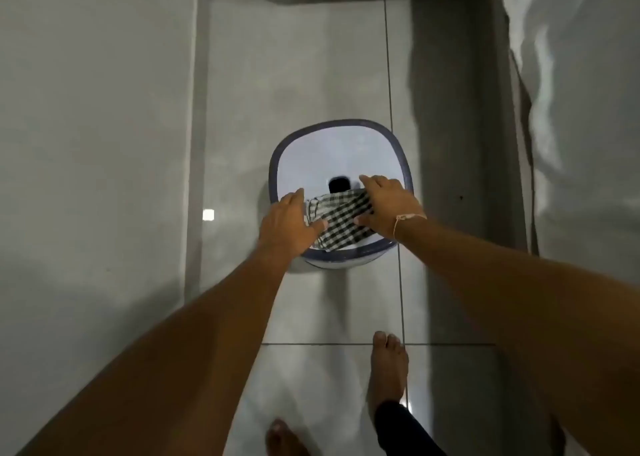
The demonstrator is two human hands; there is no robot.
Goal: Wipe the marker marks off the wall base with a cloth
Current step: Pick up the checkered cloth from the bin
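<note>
1. Head view, centre of the frame: a checked cloth (337, 218), dark-and-white gingham, lies bunched over the near rim of a white bucket (403, 165) with a dark blue lip, standing on the floor
2. The left hand (289, 225) rests its fingers on the cloth's left end, thumb pressing the fabric; the right hand (386, 206) is spread flat over the right end, thumb tucked beneath the edge. Both hold the cloth loosely rather than in a closed fist
3. Handling, as a judgement: the cloth is thin, soft and light, will fold and drape freely, and may be damp. Gathering it into a wad in one palm would give a firm pad for rubbing; pinching a corner would leave it flapping
4. The bucket looks like smooth moulded plastic, a rounded square in outline, with a dark object (338, 184) inside that I cannot identify
5. The floor (311, 85) is glossy pale tile with thin dark grout lines; the wall base (195, 144) runs up the left of the frame as a plain grey strip. No marker marks can be made out on it
</note>
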